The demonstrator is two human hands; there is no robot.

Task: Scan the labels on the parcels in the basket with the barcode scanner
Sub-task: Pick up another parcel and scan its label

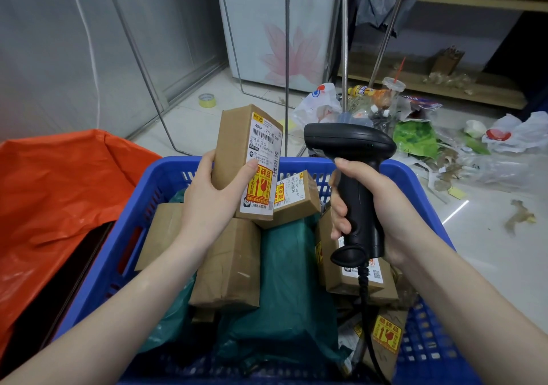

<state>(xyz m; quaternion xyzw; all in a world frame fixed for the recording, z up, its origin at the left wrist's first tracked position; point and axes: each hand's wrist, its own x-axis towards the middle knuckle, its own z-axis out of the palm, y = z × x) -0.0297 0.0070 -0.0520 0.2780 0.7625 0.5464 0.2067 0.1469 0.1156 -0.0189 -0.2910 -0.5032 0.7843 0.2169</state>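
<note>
Our left hand (pixel 207 204) clamped on brown parcel (pixel 246 162) w/ white label, right hand (pixel 373 207) gripping black scanner (pixel 353 183), blue basket (pixel 142 207) w/ boxes, prob. green mailers (pixel 284 281).

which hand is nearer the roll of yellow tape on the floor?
Left. The left hand, holding a labelled cardboard parcel, sits below the yellow tape roll; the right hand, gripping the black barcode scanner, is farther right.

Single head view, wide-angle, facing forward-down, close above basket (pixel 166 177)
</note>
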